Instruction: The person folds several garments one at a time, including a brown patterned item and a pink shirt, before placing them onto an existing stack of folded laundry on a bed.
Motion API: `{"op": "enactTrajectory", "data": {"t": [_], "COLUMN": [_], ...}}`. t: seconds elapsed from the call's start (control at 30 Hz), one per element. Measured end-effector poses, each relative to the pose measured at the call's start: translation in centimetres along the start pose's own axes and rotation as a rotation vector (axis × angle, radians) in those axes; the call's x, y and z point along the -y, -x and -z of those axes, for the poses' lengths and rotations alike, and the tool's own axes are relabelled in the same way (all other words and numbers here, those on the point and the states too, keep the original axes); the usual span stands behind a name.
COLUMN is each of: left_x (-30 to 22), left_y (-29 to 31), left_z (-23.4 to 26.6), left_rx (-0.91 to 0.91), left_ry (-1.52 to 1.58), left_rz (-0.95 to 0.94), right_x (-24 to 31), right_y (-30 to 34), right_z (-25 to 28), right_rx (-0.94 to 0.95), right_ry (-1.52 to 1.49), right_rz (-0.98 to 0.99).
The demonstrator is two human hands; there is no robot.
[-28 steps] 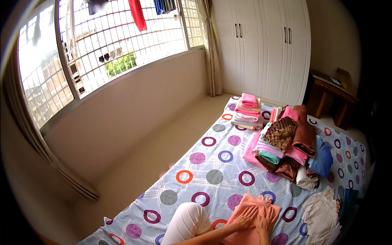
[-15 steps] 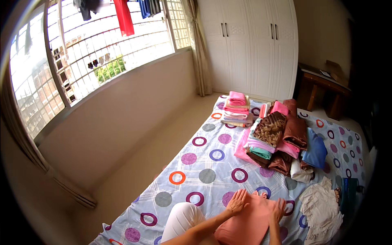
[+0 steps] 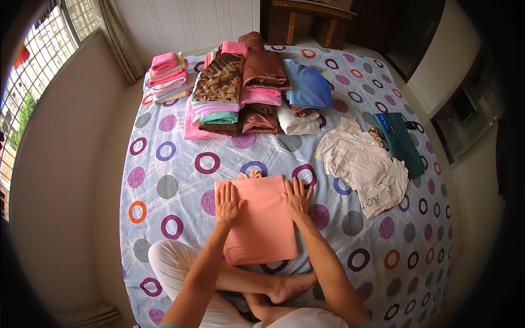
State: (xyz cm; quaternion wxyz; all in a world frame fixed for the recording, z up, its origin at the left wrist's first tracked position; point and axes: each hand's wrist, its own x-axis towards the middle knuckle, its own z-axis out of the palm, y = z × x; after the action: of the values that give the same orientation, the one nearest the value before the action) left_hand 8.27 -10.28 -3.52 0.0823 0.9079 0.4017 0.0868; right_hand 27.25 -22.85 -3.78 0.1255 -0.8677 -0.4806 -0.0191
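Note:
A salmon-pink folded cloth [image 3: 260, 232] lies flat on the bed in front of my crossed legs, squared into a near rectangle. A small gathered bit of the same colour [image 3: 250, 175] pokes out past its far edge. My left hand [image 3: 227, 203] rests flat on the cloth's upper left part, its fingers stretched out. At the right edge, my right hand [image 3: 297, 198] lies with fingers spread, partly on the cloth and partly over the sheet. Neither hand grips anything.
Beyond the cloth stand piles of folded fabrics, among them a brown patterned one [image 3: 220, 79] and a blue one [image 3: 307, 87]. A small towel stack [image 3: 167, 79] is at the far left. To the right lie a crumpled white shirt [image 3: 363, 164] and a dark green item [image 3: 403, 145].
My view has swung to the right and downward, bringing the cloth to the middle. Both hands are still flat on it, with the right one at its right edge.

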Motion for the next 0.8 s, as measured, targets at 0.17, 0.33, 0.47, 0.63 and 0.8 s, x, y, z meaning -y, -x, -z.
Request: {"op": "enactTrajectory", "data": {"t": [0.17,0.33,0.47,0.63,0.8], "left_x": [2.9,-2.3,-4.7,-8.3,-9.0], "left_y": [1.6,7.2,12.5,14.4,14.0], "left_z": [5.0,7.7,3.7,3.1,3.5], "left_rx": [0.047,0.308,0.52,0.389,0.22], "left_ry": [-0.067,0.141,0.077,0.083,0.11], "left_rz": [-0.05,-0.47,-0.553,-0.463,-0.256], "right_x": [-1.5,-2.2,-0.2,0.2,1.9], "right_y": [4.3,11.3,12.8,14.1,13.1], "right_z": [3.1,4.6,6.4,4.1,5.9], "right_rx": [-0.13,0.3,0.72,0.691,0.632], "right_ry": [-0.368,-0.752,-0.853,-1.015,-1.647], "right_rz": [0.009,-0.206,-0.528,-0.587,-0.821]}}
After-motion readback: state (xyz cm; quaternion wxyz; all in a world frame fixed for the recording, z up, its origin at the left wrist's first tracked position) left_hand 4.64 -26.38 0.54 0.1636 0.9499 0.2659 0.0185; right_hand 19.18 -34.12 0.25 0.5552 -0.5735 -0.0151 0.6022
